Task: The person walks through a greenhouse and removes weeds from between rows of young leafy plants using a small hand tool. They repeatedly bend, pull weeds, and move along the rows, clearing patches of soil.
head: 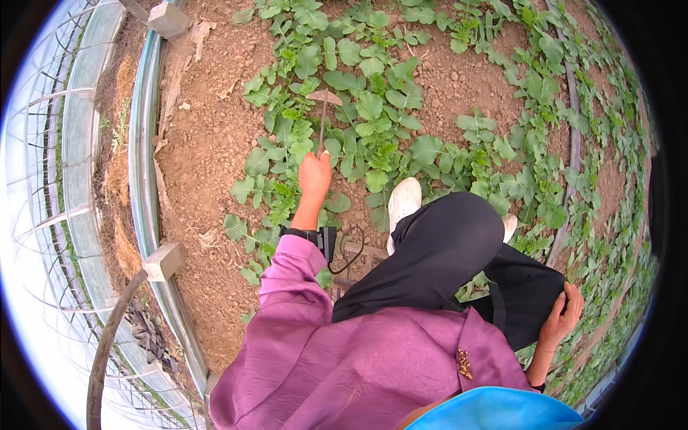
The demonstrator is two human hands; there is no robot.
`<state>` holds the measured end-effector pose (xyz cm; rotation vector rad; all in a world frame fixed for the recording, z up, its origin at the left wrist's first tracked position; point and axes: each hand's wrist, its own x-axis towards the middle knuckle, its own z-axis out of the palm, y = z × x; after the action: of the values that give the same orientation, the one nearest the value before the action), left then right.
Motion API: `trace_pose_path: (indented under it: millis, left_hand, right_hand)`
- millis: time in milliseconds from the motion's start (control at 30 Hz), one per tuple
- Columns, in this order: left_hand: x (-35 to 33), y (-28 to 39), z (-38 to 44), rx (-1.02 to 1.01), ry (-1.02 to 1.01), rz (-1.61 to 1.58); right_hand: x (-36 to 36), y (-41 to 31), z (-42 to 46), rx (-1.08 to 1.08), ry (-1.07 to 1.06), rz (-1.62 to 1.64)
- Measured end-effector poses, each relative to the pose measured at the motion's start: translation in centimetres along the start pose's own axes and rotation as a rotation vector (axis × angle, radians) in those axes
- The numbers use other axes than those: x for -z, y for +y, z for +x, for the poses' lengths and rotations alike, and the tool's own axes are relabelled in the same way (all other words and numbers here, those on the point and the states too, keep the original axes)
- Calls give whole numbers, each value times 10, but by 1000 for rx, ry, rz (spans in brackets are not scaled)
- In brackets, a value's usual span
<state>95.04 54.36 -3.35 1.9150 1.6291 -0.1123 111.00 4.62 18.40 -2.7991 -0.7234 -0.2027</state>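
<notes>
My left hand [315, 174] is closed around the handle of a small hand hoe [323, 121]. The hoe's curved metal blade [324, 97] lies among leafy green plants [371, 129] that look like radish or a similar brassica. Part of the handle is hidden in my fist. Over on the right, my right hand [561, 314] rests on the knee of my black trousers [529, 287], its fingers draped over the cloth and no tool in it. A black strapped device [317, 240] sits on my left wrist.
Bare crumbly soil [209, 129] runs along the left. Beyond it are a plastic-film edge [145, 134], concrete blocks [164, 262] and a curved pole [115, 338]. A dark drip hose [572, 118] crosses the right-hand rows. My white shoe [404, 201] stands beside plants.
</notes>
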Motion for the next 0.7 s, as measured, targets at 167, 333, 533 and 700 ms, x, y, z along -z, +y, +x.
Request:
trace_pose_path:
  millis: [167,333,533,700]
  left_hand:
    - [-5,-6,2,3,-45,4]
    - [-19,7,13,18,39,16]
    - [-34,17,39,57,45,-29]
    - [-59,15,59,58,37,-190]
  right_hand:
    - [-3,-2,2,0,1,7]
    - [-3,-3,4,-2,-11,-9]
    - [-1,-2,3,-40,-31,-9]
    - [-1,1,1,-63,-43,-15]
